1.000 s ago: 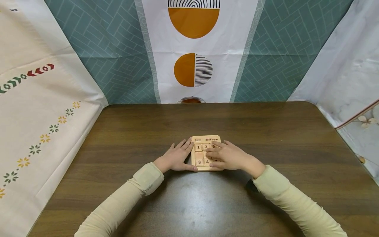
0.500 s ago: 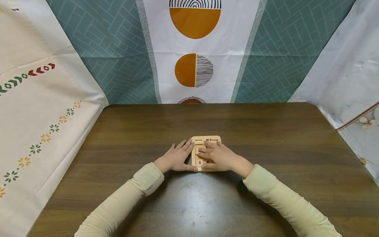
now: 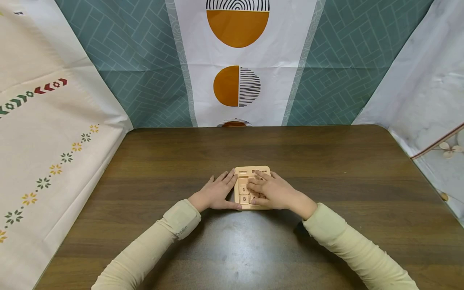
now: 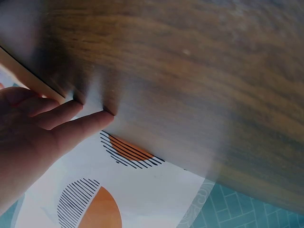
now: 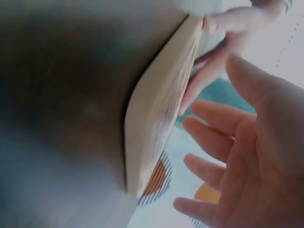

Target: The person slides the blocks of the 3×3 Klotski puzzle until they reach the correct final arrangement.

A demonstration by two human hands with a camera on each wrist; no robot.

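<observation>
Fingers (image 4: 85, 125) straight, your left hand (image 3: 217, 194) touched the edge of the sliding-number board (image 3: 250, 168) on the table (image 3: 232, 262). Tile 1 (image 3: 244, 189) had slid down, likely freeing the top-left cell (image 3: 243, 181); your spread right hand (image 3: 277, 192) covered the board's right side, gripping nothing.

Dark wood-grain table (image 3: 145, 173) with rounded far corners, pale glare (image 3: 241, 249) on its near half. Behind it hangs a teal cloth (image 3: 127, 60) covered in thin brick-like lines, split by a white panel (image 3: 279, 52) of stacked circles: an orange bowl shape (image 3: 237, 28) under black arches (image 3: 237, 5), a disc (image 3: 227, 86) that's half orange, half striped, and a third circle (image 3: 234, 124) cut off at the table's far edge. Left side's a cream cloth (image 3: 32, 141) with a slanting row of yellow and green flowers (image 3: 55, 168) plus a green and red chevron band (image 3: 19, 99). Right side's a whitish marbled cloth (image 3: 417, 92) with a reddish-brown stripe (image 3: 436, 141) and a pale flower (image 3: 449, 150), and the tan blob (image 3: 444, 196) below might be print too, it's tiny
</observation>
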